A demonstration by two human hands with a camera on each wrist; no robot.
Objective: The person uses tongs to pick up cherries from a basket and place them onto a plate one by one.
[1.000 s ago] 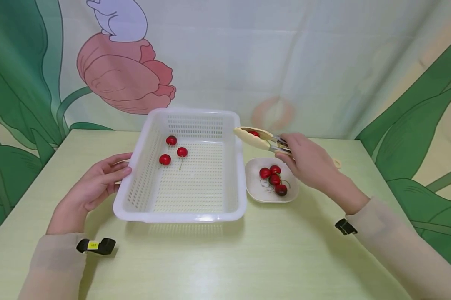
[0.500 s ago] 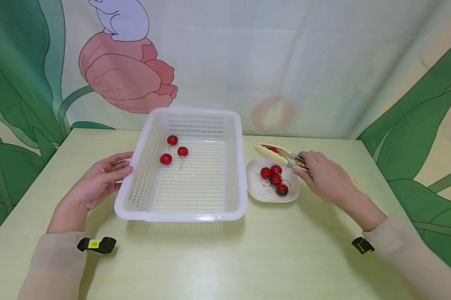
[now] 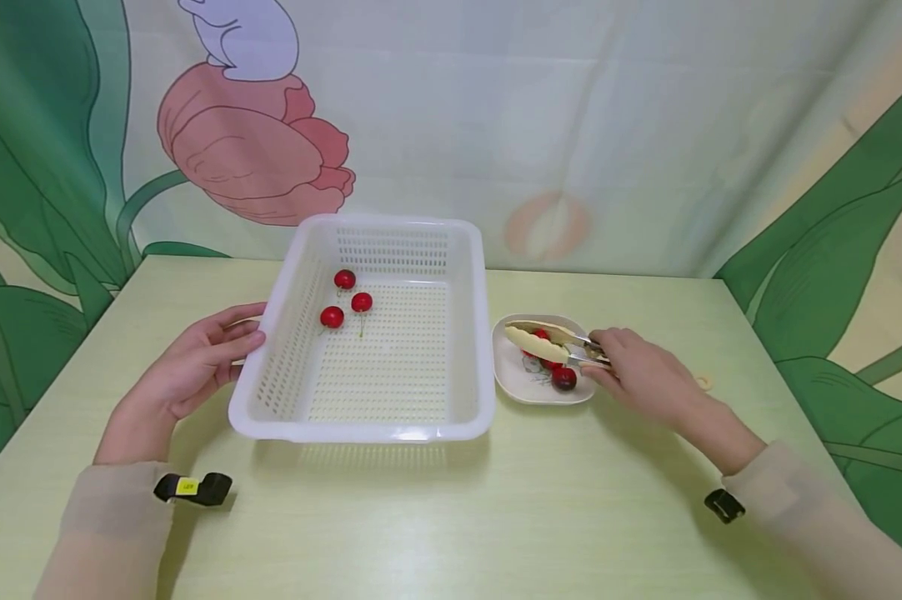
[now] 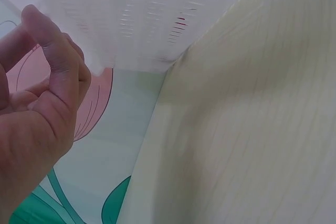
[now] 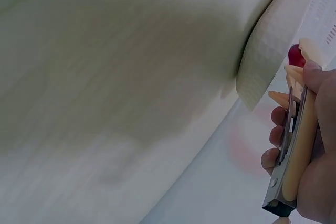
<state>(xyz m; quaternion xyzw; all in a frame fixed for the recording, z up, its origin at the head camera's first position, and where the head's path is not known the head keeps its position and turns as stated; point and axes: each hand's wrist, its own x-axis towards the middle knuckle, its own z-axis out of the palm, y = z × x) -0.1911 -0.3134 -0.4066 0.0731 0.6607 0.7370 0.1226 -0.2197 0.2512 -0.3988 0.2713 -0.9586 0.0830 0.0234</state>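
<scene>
My left hand (image 3: 211,354) touches the outer left side of a white plastic basket (image 3: 361,432), fingers and thumb against its rim. Three red cherries (image 3: 333,317) lie in the basket's left part. With my right hand (image 3: 638,371) I grip metal kitchen tongs (image 3: 537,343) with cream scalloped tips, low over a small white dish (image 3: 511,385). A red cherry (image 3: 541,335) shows between the tips; I cannot tell whether they pinch it. A darker cherry (image 3: 563,379) lies beside them in the dish, other cherries partly hidden under the tongs.
The basket and dish stand side by side on a pale wood-grain table (image 3: 421,525). A printed curtain (image 3: 631,125) with plants and a rabbit hangs along the table's back edge. The tongs' cream end loop (image 3: 704,382) sticks out behind my right wrist.
My right hand has carried the tongs, a cherry between their tips, from beside the basket's right rim rightward, then down over the dish. The left hand has stayed at the basket.
</scene>
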